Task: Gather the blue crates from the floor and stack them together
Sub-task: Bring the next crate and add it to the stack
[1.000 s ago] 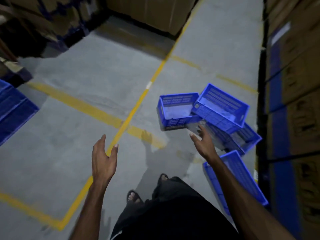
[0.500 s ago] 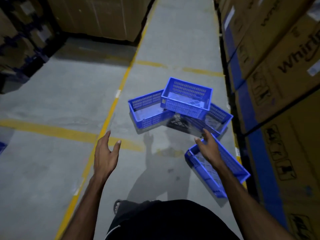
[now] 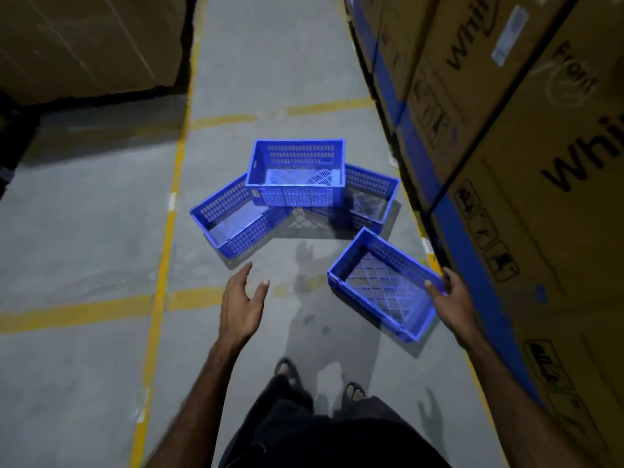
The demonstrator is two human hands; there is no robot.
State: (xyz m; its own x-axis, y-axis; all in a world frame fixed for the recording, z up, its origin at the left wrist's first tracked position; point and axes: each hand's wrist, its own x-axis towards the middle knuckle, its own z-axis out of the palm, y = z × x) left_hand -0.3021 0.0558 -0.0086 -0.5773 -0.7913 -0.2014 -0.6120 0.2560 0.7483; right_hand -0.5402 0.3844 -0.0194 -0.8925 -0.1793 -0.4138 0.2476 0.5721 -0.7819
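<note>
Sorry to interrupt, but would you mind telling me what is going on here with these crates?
A person is collecting blue crates scattered on a warehouse aisle floor. Their right hand has a grip on the far rim of the nearest crate, which sits tilted beside the stacked cardboard boxes. Their left hand is open and empty, reaching forward. Three other crates lie ahead in a loose pile, the top crate resting across the other two. Nothing is neatly stacked yet.

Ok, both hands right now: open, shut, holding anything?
Left hand: open, holding nothing.
Right hand: gripping the rim of the nearest crate.
</note>
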